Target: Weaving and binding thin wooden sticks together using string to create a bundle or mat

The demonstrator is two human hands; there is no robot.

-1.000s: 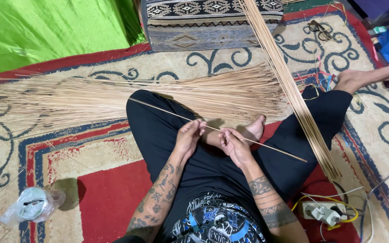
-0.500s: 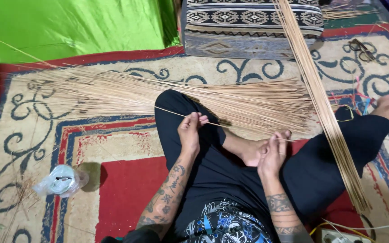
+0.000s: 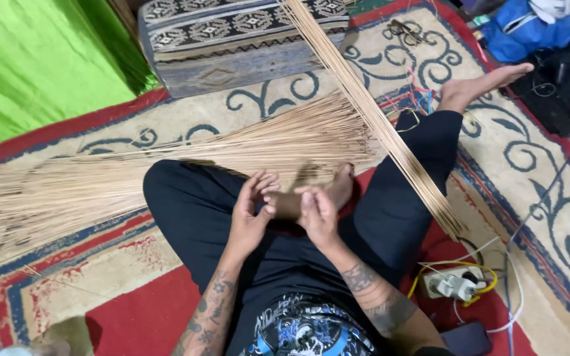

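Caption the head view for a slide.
Seated cross-legged on a patterned rug, both hands meet empty above a fanned bundle of thin sticks.

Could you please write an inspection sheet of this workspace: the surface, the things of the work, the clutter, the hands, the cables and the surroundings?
Surface: patterned carpet in red, cream and blue; the person sits on it cross-legged.
Work things: fanned pile of thin sticks lying across the carpet before the legs; straight bundle of sticks lying over the right leg.
Clutter: scissors and coloured strings beyond the right leg.
Hands: left hand and right hand close together over the lap, fingers loosely curled; no stick seen in them.
Cables: white power strip with yellow and white cables on the right side.
Surroundings: green cloth, patterned cushion, blue bag.
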